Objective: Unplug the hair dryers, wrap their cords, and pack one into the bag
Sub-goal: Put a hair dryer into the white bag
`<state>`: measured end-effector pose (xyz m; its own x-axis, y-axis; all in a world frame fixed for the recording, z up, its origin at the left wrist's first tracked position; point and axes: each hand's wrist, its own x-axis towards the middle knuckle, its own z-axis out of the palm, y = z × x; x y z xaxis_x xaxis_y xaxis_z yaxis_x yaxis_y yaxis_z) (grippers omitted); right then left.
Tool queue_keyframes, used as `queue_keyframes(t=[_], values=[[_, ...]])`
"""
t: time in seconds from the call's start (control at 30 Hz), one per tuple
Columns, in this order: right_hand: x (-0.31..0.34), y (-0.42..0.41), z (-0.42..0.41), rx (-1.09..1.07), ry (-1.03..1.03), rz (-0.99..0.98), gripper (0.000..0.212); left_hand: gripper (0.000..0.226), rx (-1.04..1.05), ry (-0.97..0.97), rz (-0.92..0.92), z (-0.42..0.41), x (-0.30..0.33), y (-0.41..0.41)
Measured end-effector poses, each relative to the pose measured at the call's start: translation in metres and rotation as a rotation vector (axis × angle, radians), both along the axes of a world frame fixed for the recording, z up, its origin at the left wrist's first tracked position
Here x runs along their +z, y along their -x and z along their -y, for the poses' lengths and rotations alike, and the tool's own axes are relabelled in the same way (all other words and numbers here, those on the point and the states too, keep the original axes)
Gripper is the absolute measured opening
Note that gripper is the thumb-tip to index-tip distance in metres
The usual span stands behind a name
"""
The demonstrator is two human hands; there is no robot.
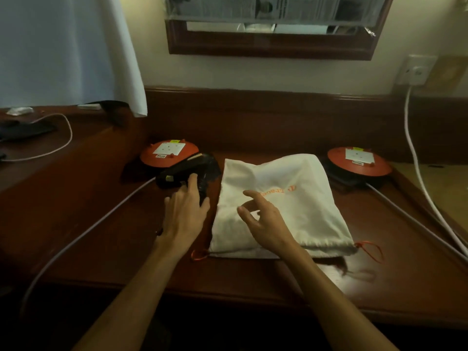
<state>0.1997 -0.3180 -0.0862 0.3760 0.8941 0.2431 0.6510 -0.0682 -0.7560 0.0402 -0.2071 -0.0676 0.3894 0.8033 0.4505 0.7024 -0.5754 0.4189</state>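
Our left hand [186, 211] rests spread on the black hair dryer [188, 173] beside the drawstring bag [278, 198]; our right hand [263, 221] hovers loosely open, empty. Lifting carelessly could drag its cord (hidden here).

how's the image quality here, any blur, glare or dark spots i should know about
Head view: dim, warm light; the black hair dryer under the left hand melts into shadow, so detail is lost. The right hand is slightly motion-blurred over the white bag. A pale sheen of glare lies on the desk at its near right. The wide lens bends the edges, and the mirror at the top is soft.
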Motion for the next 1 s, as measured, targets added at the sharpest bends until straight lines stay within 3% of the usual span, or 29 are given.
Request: queue_keyframes(t=[0.17,0.27,0.33,0.4,0.5,0.63,0.7,0.8,0.93,1.0], values=[[0.029,0.015,0.004,0.135,-0.160,-0.646,0.043,0.078,-0.297,0.051,0.282,0.049,0.029,-0.027],[0.037,0.001,0.018,0.150,-0.298,-1.151,0.041,0.092,-0.499,0.117,0.103,0.062,0.038,-0.036],[0.037,-0.020,0.037,0.180,-0.332,-1.316,0.046,0.095,-0.615,0.170,-0.075,0.062,0.042,-0.038],[0.035,-0.041,0.056,0.146,-0.333,-1.265,0.050,0.079,-0.719,0.210,-0.027,0.066,0.041,-0.041],[0.032,-0.065,0.078,0.043,-0.358,-1.107,0.039,0.039,-0.681,0.161,0.070,0.071,0.028,-0.047],[0.038,-0.087,0.106,0.022,-0.414,-1.051,0.040,0.031,-0.560,0.165,-0.370,0.066,0.000,-0.058],[0.045,-0.093,0.120,0.073,-0.385,-0.947,0.042,0.026,-0.550,0.165,-0.431,0.064,-0.007,-0.064],[0.058,-0.097,0.137,0.169,-0.295,-0.817,0.047,0.023,-0.546,0.206,-0.385,0.052,-0.007,-0.070],[0.075,-0.092,0.152,0.268,-0.094,-0.662,0.078,0.014,-0.549,0.321,-0.130,0.036,0.026,-0.077],[0.079,-0.085,0.154,0.324,-0.017,-0.543,0.064,0.023,-0.534,0.319,-0.079,0.029,0.047,-0.082]])
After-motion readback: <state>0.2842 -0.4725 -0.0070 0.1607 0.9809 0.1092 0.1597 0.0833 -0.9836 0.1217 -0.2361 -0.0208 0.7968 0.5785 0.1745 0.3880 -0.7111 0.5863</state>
